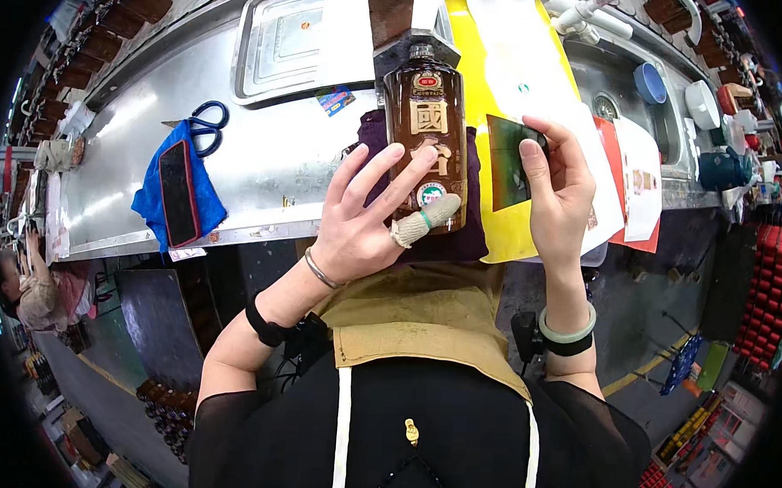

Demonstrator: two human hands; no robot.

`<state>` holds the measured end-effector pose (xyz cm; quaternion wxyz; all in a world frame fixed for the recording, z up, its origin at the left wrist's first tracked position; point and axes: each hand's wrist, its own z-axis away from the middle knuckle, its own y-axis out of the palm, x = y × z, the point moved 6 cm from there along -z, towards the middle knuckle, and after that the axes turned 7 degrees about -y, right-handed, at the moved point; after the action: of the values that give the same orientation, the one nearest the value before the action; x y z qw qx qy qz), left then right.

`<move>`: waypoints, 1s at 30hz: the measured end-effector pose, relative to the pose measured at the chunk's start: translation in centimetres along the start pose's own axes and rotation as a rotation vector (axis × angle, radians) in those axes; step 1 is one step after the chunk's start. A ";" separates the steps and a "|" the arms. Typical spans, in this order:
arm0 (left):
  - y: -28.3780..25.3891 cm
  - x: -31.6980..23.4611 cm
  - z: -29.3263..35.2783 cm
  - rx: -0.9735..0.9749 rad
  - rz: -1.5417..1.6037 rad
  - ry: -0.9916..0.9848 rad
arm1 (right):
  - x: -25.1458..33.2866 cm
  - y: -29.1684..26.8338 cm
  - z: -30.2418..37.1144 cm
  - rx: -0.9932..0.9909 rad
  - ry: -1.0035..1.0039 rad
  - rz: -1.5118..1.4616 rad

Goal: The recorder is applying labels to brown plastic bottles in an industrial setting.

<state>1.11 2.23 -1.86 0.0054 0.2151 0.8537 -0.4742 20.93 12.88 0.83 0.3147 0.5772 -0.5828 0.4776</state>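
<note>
A brown bottle [425,97] with gold characters and a small round green-and-white emblem lies before me on a dark purple cloth [375,132], its neck pointing away. My left hand [366,217] lies over the lower front of the bottle, fingers spread and nothing gripped; a pale cloth cot covers its thumb. Just right of the bottle, my right hand [561,186] pinches a thin dark green sheet [506,162] with a reddish edge between thumb and fingers. Yellow sheet material [476,60] and white paper [526,49] lie beneath and beyond that hand.
Left on the metal worktop [114,180], a phone [179,193] rests on a blue cloth [149,181], beside dark-handled scissors [207,130]. A metal tray [282,43] lies farther back. At right is a sink [608,75] with a blue bowl [649,83].
</note>
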 end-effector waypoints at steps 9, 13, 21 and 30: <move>-0.6 0.5 1.5 -0.190 0.158 -0.190 | 1.2 1.9 1.9 0.174 -0.161 0.313; 0.6 1.5 2.6 -0.183 0.391 -0.480 | 1.7 0.7 0.7 0.037 -0.361 0.438; 0.0 1.0 1.6 -0.147 0.365 -0.410 | 5.6 2.8 6.1 0.462 -0.757 0.441; 1.9 1.2 0.7 0.067 1.024 -0.707 | 1.5 -2.2 4.5 -0.098 -0.282 0.193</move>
<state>0.53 2.95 -4.01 0.5077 0.4271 0.5734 -0.4807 23.67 8.44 1.11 0.2103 0.5639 -0.6965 0.3908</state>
